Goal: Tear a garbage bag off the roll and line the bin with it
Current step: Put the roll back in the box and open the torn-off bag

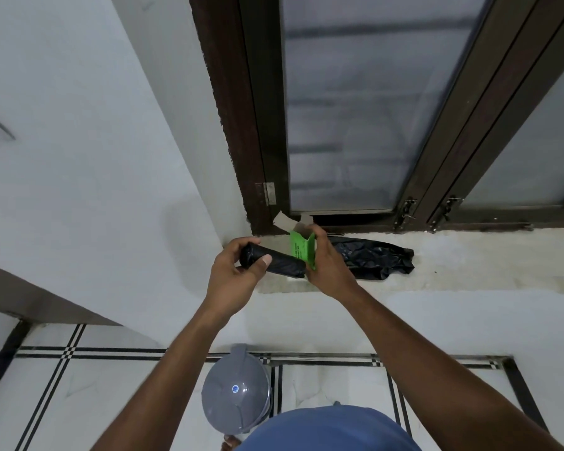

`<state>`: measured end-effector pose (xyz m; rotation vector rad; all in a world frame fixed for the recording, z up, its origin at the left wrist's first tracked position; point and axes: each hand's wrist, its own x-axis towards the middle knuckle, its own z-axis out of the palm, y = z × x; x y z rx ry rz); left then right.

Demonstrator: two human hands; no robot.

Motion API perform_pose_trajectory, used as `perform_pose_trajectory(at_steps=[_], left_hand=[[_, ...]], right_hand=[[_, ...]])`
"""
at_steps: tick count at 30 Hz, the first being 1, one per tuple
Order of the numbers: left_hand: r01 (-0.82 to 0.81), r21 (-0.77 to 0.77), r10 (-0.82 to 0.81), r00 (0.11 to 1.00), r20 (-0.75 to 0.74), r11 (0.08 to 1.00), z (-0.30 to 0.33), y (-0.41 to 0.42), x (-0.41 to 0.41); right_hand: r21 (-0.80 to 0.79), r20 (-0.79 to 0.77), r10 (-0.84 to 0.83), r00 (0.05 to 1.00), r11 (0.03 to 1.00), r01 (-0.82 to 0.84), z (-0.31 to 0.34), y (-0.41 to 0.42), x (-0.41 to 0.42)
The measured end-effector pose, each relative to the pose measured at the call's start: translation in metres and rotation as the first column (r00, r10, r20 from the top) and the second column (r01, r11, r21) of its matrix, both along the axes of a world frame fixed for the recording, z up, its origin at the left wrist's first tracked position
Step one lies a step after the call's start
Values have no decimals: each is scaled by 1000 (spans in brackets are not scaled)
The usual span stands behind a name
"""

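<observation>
My left hand (233,275) grips a black roll of garbage bags (282,260) near its left end, thumb across the top. The roll's right end meets a green cardboard box (302,249) with open flaps, which my right hand (328,265) holds from the right side. A loose black garbage bag (376,257) lies crumpled on the window sill (469,265) behind my right hand. Down on the floor stands the grey bin (236,390) with its lid closed.
A dark-framed window (355,109) with frosted panes rises above the sill. White wall fills the left. The tiled floor (111,385) has black stripe lines. My blue shirt (329,429) shows at the bottom edge beside the bin.
</observation>
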<state>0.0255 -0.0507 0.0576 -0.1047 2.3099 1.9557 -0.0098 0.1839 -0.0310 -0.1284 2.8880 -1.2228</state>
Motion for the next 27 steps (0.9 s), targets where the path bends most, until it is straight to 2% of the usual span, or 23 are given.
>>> perform_pose_trajectory(at_steps=[13, 21, 23, 27], left_hand=[[-34, 6, 34, 999, -15, 999, 14, 3, 3], [-67, -57, 51, 969, -242, 996, 67, 11, 4], [-94, -82, 64, 949, -308, 992, 79, 14, -1], [-112, -95, 75, 939, -335, 989, 85, 22, -19]], right_hand=[[-283, 82, -27, 996, 958, 49, -3, -3, 8], [-344, 93, -85, 992, 932, 112, -1, -15, 12], [-328, 80, -131, 988, 933, 150, -1, -18, 14], [-266, 20, -206, 978, 942, 203, -7, -26, 10]])
